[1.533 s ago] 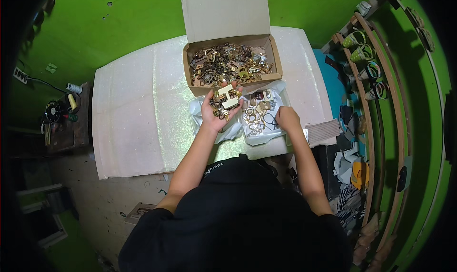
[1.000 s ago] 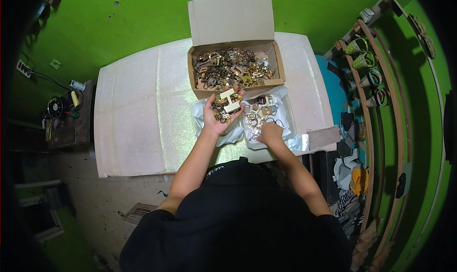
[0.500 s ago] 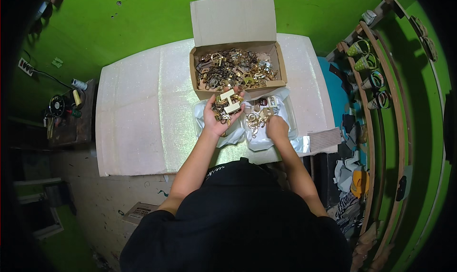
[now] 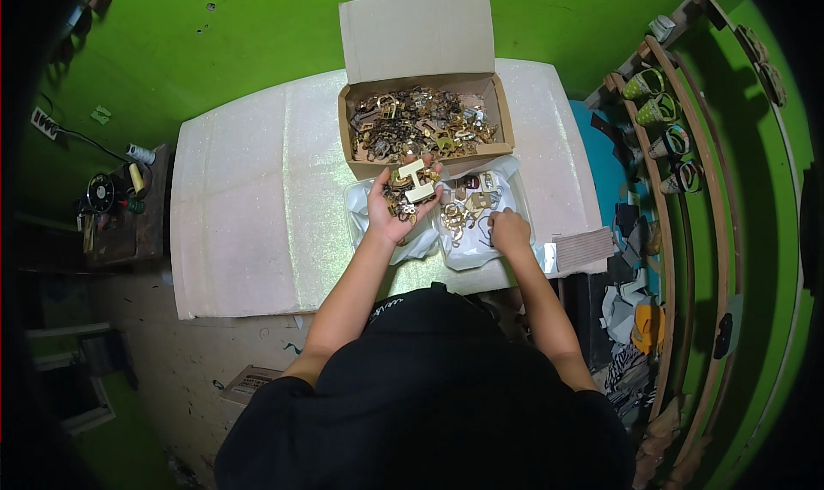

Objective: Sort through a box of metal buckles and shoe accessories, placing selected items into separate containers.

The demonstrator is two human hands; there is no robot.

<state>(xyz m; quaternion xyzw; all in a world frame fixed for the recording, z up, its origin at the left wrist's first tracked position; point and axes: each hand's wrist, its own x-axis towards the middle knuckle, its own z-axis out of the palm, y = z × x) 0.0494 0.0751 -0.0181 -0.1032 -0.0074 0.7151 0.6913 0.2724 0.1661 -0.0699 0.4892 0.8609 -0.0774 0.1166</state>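
Observation:
Cupped palm up, my left hand (image 4: 389, 218) holds a heap of small metal buckles and fittings. Uppermost in that heap lies a pale gold H-shaped buckle (image 4: 419, 182). Beneath this hand is a lined plastic tray (image 4: 354, 200), mostly covered by it. My right hand (image 4: 510, 231) is over the right side of a second lined tray (image 4: 468, 257), its fingers curled down; what they hold, if anything, is hidden. Gold rings and buckles (image 4: 462, 217) lie in that tray, left of my right fingers. Behind both trays stands an open cardboard box (image 4: 506, 138) full of mixed metal fittings (image 4: 421, 117).
The trays and box rest on a glittery white-covered table (image 4: 232, 224). A ridged grey-brown piece (image 4: 584, 251) lies at its right edge. Sandals (image 4: 663, 108) hang on a wooden rack at the right, with fabric scraps (image 4: 627, 310) below. A sewing machine (image 4: 103, 194) stands at the left.
My right hand has shifted slightly right and down in its tray, uncovering dark thin shapes beside its fingers. My left hand stays nearly in place with its heap.

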